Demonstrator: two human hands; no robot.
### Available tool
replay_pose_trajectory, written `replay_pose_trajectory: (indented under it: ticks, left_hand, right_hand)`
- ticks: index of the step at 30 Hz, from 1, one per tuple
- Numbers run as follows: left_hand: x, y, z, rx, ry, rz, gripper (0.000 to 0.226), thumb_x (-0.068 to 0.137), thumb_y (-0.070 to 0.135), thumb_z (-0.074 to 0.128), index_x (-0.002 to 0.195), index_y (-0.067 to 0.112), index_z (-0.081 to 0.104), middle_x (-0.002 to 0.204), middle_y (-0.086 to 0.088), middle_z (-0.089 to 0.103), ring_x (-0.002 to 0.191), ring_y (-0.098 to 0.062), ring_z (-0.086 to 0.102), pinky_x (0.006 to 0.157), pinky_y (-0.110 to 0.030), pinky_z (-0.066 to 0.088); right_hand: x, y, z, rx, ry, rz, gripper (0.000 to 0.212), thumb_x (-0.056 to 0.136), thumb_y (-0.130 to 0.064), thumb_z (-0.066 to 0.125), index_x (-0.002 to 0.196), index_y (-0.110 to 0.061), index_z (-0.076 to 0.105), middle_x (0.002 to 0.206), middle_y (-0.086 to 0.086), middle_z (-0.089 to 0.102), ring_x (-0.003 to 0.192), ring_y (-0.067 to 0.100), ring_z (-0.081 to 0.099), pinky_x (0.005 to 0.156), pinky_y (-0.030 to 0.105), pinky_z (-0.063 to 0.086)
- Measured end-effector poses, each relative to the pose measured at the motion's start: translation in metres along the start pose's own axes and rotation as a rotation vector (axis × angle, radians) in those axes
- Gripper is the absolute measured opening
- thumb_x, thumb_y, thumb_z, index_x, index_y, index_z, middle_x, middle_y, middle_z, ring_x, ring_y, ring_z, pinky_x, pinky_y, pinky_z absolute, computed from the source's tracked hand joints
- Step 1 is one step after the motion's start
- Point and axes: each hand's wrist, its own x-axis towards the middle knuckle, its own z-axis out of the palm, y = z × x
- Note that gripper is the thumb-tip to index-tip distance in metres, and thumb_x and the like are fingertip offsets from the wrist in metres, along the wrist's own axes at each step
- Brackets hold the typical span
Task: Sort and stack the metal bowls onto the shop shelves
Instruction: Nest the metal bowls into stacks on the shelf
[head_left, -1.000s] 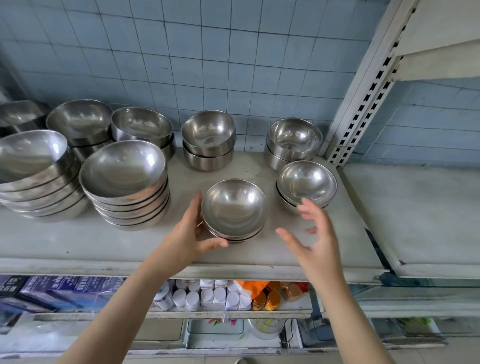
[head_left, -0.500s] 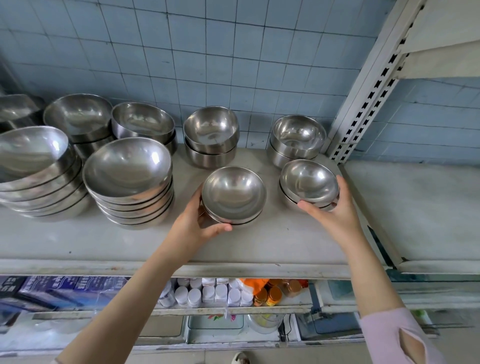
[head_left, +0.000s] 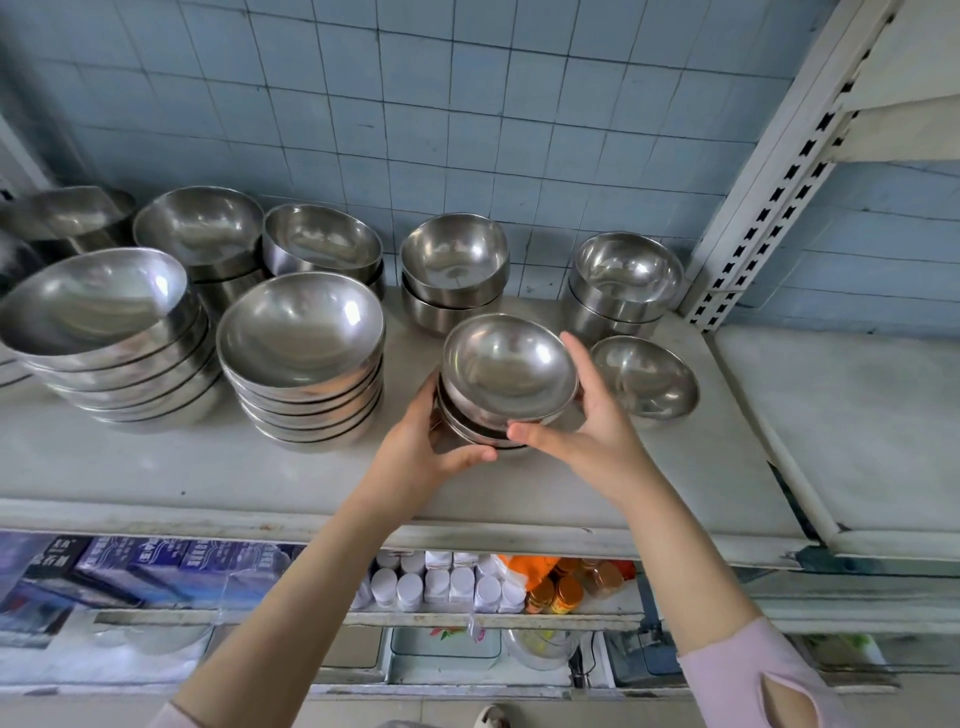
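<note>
A small metal bowl (head_left: 511, 366) sits on top of a short stack of small bowls (head_left: 470, 428) at the front middle of the white shelf (head_left: 208, 467). My right hand (head_left: 592, 426) holds the top bowl by its right rim and underside. My left hand (head_left: 421, 454) grips the stack's left side. One small bowl (head_left: 644, 376) stands just to the right. Two tall stacks of large bowls (head_left: 301, 358) (head_left: 104, 332) stand on the left.
Deeper bowl pairs (head_left: 454, 270) (head_left: 623, 283) line the tiled back wall, with more bowls (head_left: 322, 244) (head_left: 200, 228) to their left. A slotted white upright (head_left: 769, 171) bounds the shelf at right. Beyond it lies another shelf (head_left: 857, 426). Small bottles (head_left: 441, 582) fill the shelf below.
My right hand took a bowl from the right-hand small stack and carried it left onto the stack that my left hand holds. One bowl is left on the right.
</note>
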Motion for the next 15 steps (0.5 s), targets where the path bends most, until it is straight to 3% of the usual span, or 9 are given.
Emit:
replay_pose_trajectory:
  ticks: [6,10,12,15]
  left_hand:
    - [0.000,-0.001,0.001,0.013,0.019,0.005,0.100,0.061,0.043,0.088,0.143,0.022,0.036,0.128,0.008,0.061,0.121,-0.004,0.057,0.107,-0.037,0.044]
    - [0.000,-0.001,0.001,0.009,0.024,0.009,0.100,0.061,0.041,0.087,0.144,0.022,0.035,0.129,0.009,0.061,0.121,-0.002,0.056,0.107,-0.035,0.044]
    - [0.001,-0.001,0.001,0.001,0.020,0.010,0.101,0.061,0.041,0.088,0.145,0.022,0.034,0.130,0.008,0.060,0.122,-0.003,0.055,0.108,-0.035,0.043]
    - [0.000,0.000,0.002,-0.003,0.016,0.015,0.100,0.061,0.041,0.087,0.145,0.023,0.035,0.130,0.009,0.060,0.122,-0.002,0.055,0.108,-0.034,0.042]
  right_hand:
    - [0.003,0.006,0.004,-0.047,-0.022,0.035,0.118,0.057,-0.047,0.086,0.154,-0.041,0.019,0.143,-0.030,0.034,0.136,-0.009,0.031,0.106,0.016,0.026]
    - [0.003,0.005,0.003,-0.034,-0.049,0.052,0.119,0.062,-0.039,0.087,0.155,-0.042,0.014,0.140,-0.038,0.029,0.135,-0.010,0.029,0.111,0.020,0.026]
    - [0.002,0.004,0.001,-0.046,-0.076,0.061,0.125,0.064,-0.036,0.088,0.157,-0.040,0.004,0.147,-0.036,0.022,0.138,-0.012,0.024,0.116,0.023,0.022]
    - [-0.003,-0.004,-0.016,-0.146,-0.067,0.016,0.132,0.061,-0.058,0.083,0.155,-0.044,-0.008,0.160,-0.032,-0.002,0.146,-0.010,0.006,0.118,0.025,0.014]
